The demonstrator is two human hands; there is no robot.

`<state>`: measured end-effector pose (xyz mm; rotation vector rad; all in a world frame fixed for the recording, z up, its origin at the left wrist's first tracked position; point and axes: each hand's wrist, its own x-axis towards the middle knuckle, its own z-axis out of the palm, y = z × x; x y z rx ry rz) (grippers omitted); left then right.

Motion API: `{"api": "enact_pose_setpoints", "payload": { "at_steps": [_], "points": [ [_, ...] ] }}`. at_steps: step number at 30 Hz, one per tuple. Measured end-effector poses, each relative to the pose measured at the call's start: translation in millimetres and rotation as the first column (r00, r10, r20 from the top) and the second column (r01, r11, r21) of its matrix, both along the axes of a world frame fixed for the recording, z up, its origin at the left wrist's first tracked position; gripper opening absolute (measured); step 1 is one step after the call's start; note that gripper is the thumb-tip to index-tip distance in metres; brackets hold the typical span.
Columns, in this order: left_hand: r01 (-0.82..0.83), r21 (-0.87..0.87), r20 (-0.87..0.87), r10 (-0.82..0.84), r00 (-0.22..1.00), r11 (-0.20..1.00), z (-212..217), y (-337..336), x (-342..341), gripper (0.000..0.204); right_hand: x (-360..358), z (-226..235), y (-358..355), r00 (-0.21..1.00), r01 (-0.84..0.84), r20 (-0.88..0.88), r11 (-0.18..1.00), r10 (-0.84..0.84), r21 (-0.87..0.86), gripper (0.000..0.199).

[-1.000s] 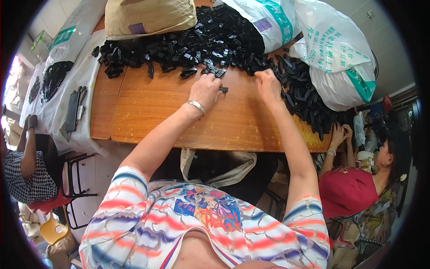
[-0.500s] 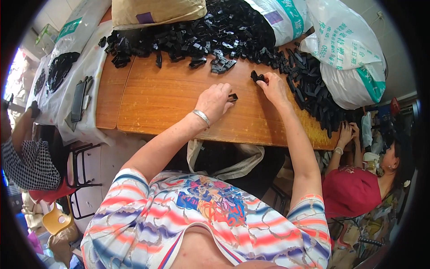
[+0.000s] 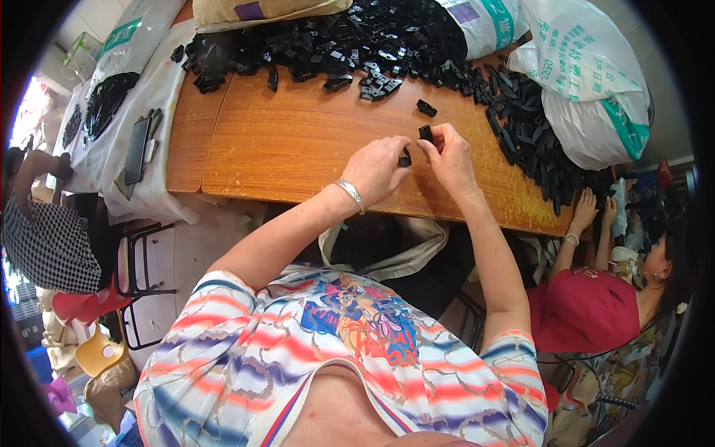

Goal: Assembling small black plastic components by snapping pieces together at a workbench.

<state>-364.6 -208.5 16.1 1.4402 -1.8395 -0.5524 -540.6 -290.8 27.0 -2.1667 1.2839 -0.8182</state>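
My left hand (image 3: pixel 376 170), with a silver bracelet at its wrist, pinches a small black plastic clip (image 3: pixel 404 158) over the wooden table. Just to its right, my right hand (image 3: pixel 454 158) grips a dark, narrow plastic piece (image 3: pixel 425 134) between thumb and fingers. The two pieces are close together but apart. Beyond my right hand, a single black part (image 3: pixel 426 108) lies on the tabletop. A large heap of black clips (image 3: pixel 320 56) spreads along the far side, and long black strips (image 3: pixel 521 127) are piled at the right.
White sacks (image 3: pixel 596 82) and a tan sack (image 3: pixel 275 11) stand behind the heaps. A phone (image 3: pixel 136 151) rests on white sheeting at left. A co-worker in red (image 3: pixel 592 309) handles parts at the table's right end; another person (image 3: pixel 52 238) sits at left. A cloth bag (image 3: pixel 424 249) hangs below the edge.
My right hand has come nearer to me and to my left hand. A black part now lies loose where that hand was. The whole view has shifted slightly.
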Motion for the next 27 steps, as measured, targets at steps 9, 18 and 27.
{"api": "enact_pose_setpoints", "payload": {
  "at_steps": [9, 18, 27],
  "points": [
    [0.105, -0.081, 0.235, -0.083, 0.968, 0.991, -11.5, -38.8, 22.0, 0.028, 1.0, -2.0, 24.8, 0.996, -0.084, -0.018, 0.990, 0.083, -0.110, 0.021],
    [0.060, -0.027, 0.190, -0.054, 0.980, 0.998, -19.3, -38.5, 21.7, 0.024, 7.1, -7.0, 28.8, 0.986, -0.118, -0.143, 0.964, 0.085, -0.239, 0.023],
    [0.055, -0.045, 0.168, -0.047, 0.985, 0.997, -22.0, -38.4, 21.7, 0.022, 6.4, -2.2, 29.3, 0.953, -0.241, -0.238, 0.947, 0.190, -0.210, 0.028]
  ]
}}
